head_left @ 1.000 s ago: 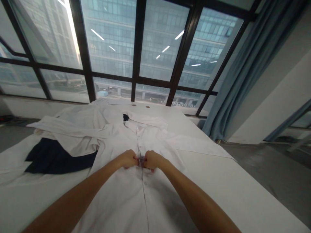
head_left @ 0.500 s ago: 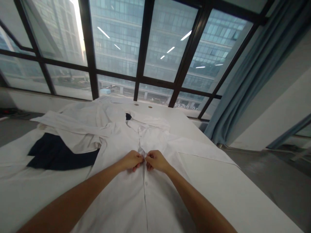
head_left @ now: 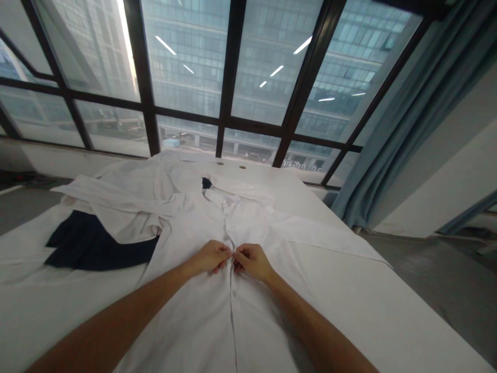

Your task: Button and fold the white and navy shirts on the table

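Between both hands (head_left: 233, 257): shirt placket (head_left: 232, 305)

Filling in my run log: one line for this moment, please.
left hand: pinching shirt placket | right hand: pinching placket opposite | shirt: flat on table | dark cloth: left

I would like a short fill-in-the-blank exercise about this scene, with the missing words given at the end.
1. Both hands, the left hand and the right hand, pinch the front of a ____ shirt.
2. To the left of it lies a dark ____ garment.
3. The curtain on the right is ____.
4. The table is ____.

Missing words: white; navy; blue; white
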A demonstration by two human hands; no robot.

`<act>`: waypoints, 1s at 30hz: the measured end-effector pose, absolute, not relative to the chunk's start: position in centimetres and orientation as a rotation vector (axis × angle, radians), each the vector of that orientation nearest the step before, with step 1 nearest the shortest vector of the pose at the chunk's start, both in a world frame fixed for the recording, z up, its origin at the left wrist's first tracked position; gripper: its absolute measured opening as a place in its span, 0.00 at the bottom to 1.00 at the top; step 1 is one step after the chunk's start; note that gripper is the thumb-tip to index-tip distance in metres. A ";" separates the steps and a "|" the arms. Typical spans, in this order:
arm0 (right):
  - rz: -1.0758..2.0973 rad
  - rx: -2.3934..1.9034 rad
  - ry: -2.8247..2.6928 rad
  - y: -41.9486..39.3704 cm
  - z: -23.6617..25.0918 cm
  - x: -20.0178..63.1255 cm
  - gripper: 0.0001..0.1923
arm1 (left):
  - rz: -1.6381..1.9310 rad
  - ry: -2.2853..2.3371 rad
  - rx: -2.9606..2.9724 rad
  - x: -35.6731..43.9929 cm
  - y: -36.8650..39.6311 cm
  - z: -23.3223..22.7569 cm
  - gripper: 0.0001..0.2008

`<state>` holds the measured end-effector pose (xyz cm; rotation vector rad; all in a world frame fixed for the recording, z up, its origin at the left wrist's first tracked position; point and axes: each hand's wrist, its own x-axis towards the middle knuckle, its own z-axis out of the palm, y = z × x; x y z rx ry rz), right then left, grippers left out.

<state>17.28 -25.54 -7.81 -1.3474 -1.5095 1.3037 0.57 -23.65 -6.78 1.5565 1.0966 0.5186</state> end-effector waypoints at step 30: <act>1.176 -1.444 -1.626 -25.4 -7.9 17.2 0.04 | 0.568 1.220 1.706 1.2 -24.1 -8.0 0.12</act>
